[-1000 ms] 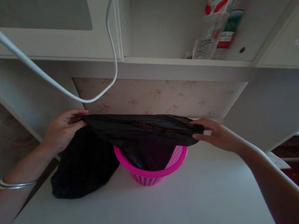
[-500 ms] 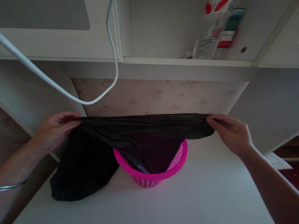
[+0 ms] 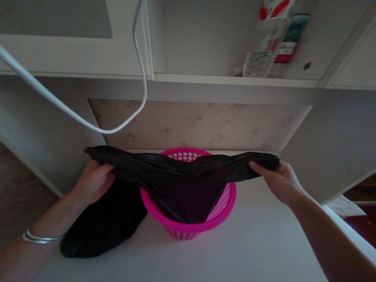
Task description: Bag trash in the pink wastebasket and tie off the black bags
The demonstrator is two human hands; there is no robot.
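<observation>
At nine o'clock the black bag (image 3: pixel 171 175) is gripped at its rim by the left hand (image 3: pixel 94 183), fingers clamped; its middle sags into the pink basket (image 3: pixel 199 226) on the white desk (image 3: pixel 229 269); at three o'clock the right hand (image 3: pixel 279 183) is clenched on the other rim end

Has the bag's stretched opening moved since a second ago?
Yes. The black bag has come toward the person, uncovering the pink basket's far rim.

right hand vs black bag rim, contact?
Touching. The head view shows the right hand with its fingers curled over the end of the black bag, which stretches across the pink basket.
</observation>
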